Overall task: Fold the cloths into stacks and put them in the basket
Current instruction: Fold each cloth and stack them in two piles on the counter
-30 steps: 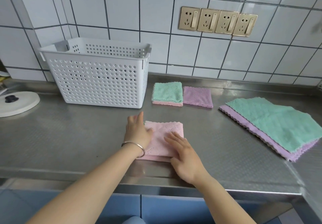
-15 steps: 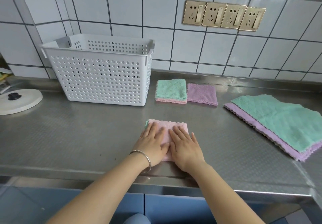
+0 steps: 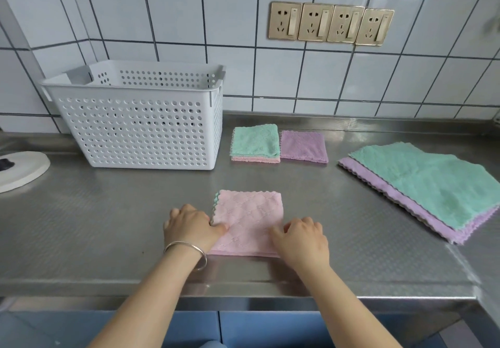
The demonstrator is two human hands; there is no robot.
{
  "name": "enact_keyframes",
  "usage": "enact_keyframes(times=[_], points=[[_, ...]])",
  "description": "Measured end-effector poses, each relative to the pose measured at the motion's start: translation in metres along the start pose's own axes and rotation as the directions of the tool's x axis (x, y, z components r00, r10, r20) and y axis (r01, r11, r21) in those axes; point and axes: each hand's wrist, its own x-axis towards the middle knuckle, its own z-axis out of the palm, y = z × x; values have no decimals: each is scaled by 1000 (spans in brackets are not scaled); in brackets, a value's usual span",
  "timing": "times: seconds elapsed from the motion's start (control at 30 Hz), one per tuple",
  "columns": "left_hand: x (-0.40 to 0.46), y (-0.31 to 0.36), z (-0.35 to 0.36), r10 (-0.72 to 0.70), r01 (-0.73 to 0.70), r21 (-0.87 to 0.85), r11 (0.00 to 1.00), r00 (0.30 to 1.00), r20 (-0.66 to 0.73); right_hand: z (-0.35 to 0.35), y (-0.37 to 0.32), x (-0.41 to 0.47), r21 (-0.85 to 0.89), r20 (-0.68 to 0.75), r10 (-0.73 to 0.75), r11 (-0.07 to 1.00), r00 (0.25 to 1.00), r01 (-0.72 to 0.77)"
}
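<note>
**Both hands at the edges of a folded pink cloth**

On the steel counter (image 3: 108,234), near its front edge: a folded pink cloth (image 3: 247,220), lying flat and square, with a sliver of green showing at its upper left corner; left hand (image 3: 190,227) at the cloth's left edge, fingers curled, thumb on top of the fabric, seemingly pinching that edge, though the fingertips are hidden and the hold cannot be told for certain; a silver bangle (image 3: 186,253) on that wrist; right hand (image 3: 301,239) at the lower right corner, fingers bent and resting on the cloth, whether gripping or only pressing cannot be told.

Further back, a white perforated basket (image 3: 140,131) against the tiled wall, nothing visible inside from this angle; just beside its right end, a small folded stack (image 3: 255,143), green on top with pink beneath; touching or nearly touching that, a folded purple cloth (image 3: 303,146).

Off to the right, well apart from the hands: unfolded cloths (image 3: 433,185) lying flat, green over purple; at the far left edge, a white round lid (image 3: 21,170); on the wall above, four gold sockets (image 3: 331,24).
</note>
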Motion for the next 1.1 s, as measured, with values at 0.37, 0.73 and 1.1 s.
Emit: enact_keyframes(times=[0.37,0.73,1.1], points=[[46,68,-41,-24,-235,-684,691,938,-346,-61,-4,55,524,-223,-110,825,969,214],[214,205,-39,312,-354,-423,834,935,-168,-88,28,248,712,-236,187,701,954,38],[248,230,15,433,-424,102,900,897,-86,-46,49,289,463,-210,183,884,961,-67]])
